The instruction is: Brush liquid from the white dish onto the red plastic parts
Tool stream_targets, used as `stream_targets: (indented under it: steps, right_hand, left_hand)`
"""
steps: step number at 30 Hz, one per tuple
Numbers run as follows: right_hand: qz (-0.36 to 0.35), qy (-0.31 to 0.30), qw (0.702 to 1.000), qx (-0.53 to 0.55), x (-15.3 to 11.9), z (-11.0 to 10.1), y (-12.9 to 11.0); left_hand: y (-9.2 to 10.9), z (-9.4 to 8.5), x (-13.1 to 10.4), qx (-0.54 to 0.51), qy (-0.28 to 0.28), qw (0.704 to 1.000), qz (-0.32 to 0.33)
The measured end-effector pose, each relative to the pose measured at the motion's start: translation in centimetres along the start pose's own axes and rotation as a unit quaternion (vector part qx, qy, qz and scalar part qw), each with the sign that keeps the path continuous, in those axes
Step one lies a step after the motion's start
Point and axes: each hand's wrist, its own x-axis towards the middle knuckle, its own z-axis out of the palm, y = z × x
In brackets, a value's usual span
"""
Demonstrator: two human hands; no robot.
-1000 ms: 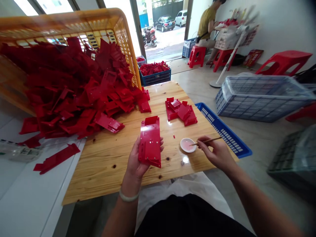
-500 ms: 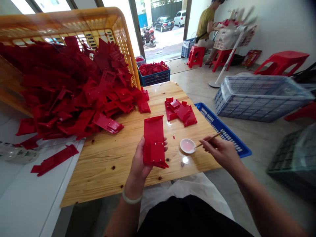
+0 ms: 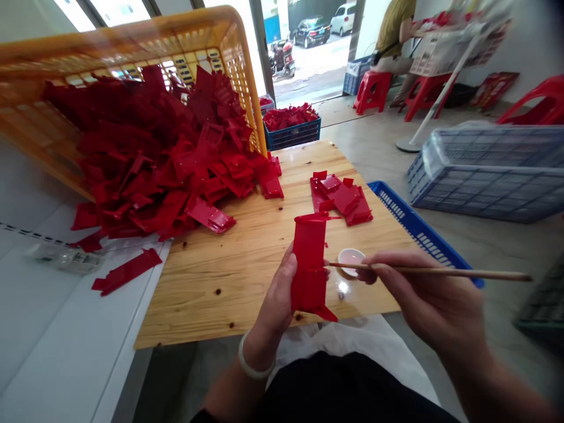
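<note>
My left hand [image 3: 278, 291] grips a red plastic piece [image 3: 309, 258], held upright above the wooden table, with folded flaps at its top and bottom. My right hand [image 3: 423, 294] pinches a thin wooden brush [image 3: 440, 271]; its tip is at the right edge of the piece. Behind the brush sits a small white dish [image 3: 351, 256] of pale pink liquid, partly hidden by my right fingers. A few red pieces [image 3: 346, 198] lie stacked farther back on the table.
An orange basket [image 3: 258, 106] spills a heap of red pieces [image 3: 176, 170] at the left. A blue basket [image 3: 423, 229] stands beyond the table's right edge [image 3: 379, 205]. Farther back are a blue crate [image 3: 293, 136], a large crate [image 3: 489, 191] and a seated person [image 3: 394, 35].
My right hand has brought the brush from the dish to the red piece. My left hand has turned the piece slightly. The view has shifted, so the surroundings sit differently.
</note>
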Motion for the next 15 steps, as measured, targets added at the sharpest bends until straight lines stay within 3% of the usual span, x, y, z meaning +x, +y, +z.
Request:
stream_targets:
  steps: [6, 15]
  right_hand:
    - [-0.043, -0.010, 0.999, -0.006, -0.5, 1.6, 0.3]
    - [-0.035, -0.027, 0.999, -0.008, -0.9, 2.3, 0.2]
  left_hand:
    - [-0.2, -0.3, -0.3, 0.048, 0.004, 0.999, 0.014]
    - [-0.6, -0.5, -0.3, 0.054, -0.002, 0.998, 0.029]
